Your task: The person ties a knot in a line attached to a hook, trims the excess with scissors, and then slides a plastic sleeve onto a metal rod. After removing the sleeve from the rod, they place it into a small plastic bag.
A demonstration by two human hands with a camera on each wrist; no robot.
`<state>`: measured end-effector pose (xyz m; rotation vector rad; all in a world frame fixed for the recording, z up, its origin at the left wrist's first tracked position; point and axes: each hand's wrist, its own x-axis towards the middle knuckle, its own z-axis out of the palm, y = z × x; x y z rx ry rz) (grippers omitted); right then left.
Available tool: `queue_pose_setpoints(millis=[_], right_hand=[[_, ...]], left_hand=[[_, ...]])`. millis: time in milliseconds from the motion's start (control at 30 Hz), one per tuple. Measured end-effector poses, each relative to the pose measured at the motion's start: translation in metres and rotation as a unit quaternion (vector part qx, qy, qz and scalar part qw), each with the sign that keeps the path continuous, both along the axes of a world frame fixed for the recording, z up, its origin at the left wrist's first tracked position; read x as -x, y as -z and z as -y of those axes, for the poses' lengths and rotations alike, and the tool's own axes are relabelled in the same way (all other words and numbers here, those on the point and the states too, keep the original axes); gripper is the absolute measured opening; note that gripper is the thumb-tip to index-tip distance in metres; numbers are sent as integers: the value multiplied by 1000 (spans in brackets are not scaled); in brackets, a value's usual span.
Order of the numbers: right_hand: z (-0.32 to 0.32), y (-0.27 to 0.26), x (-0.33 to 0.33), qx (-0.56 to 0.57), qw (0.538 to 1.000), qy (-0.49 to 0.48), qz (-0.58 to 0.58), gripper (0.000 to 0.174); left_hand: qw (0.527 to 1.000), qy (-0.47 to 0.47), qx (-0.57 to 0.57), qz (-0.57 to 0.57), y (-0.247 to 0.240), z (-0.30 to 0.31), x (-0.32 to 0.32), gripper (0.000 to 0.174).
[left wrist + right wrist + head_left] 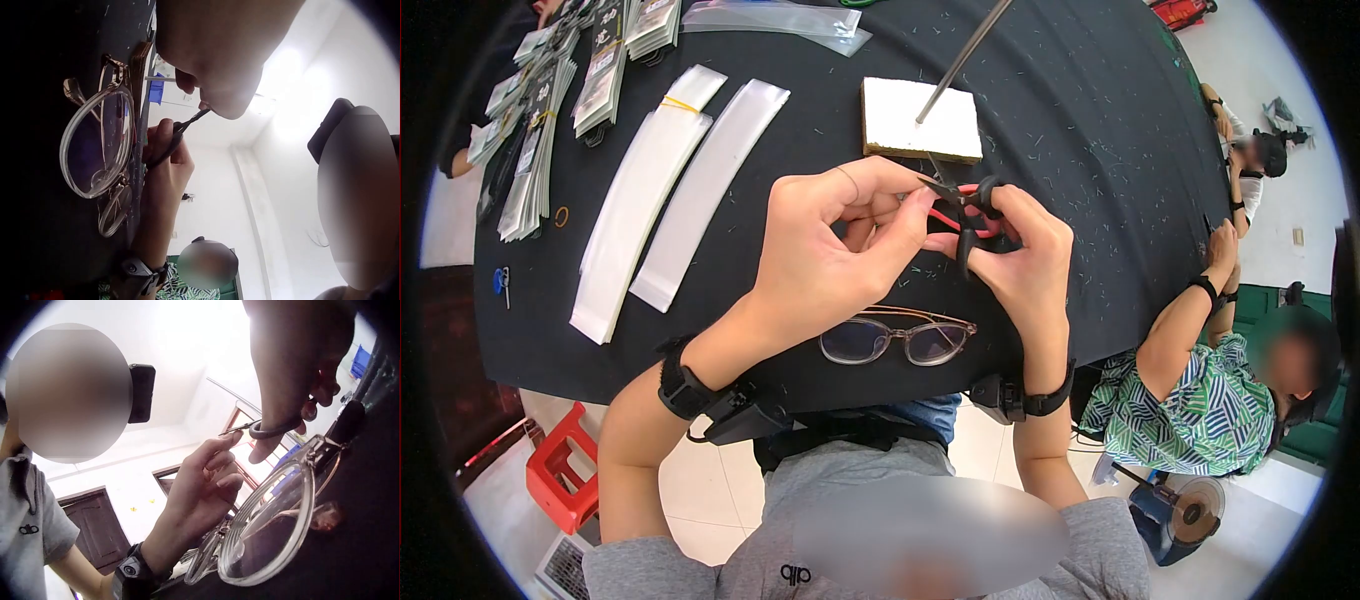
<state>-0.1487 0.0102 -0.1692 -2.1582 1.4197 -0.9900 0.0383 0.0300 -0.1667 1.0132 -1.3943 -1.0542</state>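
My right hand [1032,250] holds a pair of scissors [966,245] with black and red handles, fingers and thumb in the loops. Their blades point toward my left hand [825,235], whose thumb and index finger pinch together right at the blade tips. A thin dark thread [851,184] curves over the back of the left hand; the pinched bit itself is hidden by the fingertips. Just beyond both hands lies a white-topped block [890,105] with a metal rod [962,63] standing in it. Eyeglasses [937,344] rest on the dark cloth below the hands.
Stacks of clear plastic sleeves [640,210] lie to the left, near bundled printed cards [535,165] and a small blue-handled tool [501,283]. More clear sleeves [770,18] lie at the back. Thread clippings dot the black tablecloth [1090,130]. People sit at the right edge.
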Motion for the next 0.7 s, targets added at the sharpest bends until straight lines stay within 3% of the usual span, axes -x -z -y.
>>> queue_pose_setpoints(millis=[433, 500, 700], right_hand=[[0, 2, 0, 12, 1000, 1, -12, 37], [0, 0, -1, -46, 999, 23, 1, 42], [2, 0, -1, -48, 998, -3, 30, 58]], left_hand=[[1000, -10, 14, 12, 2, 0, 0, 7], [1000, -6, 16, 10, 2, 0, 0, 8], [1000, -7, 16, 7, 5, -1, 0, 9]])
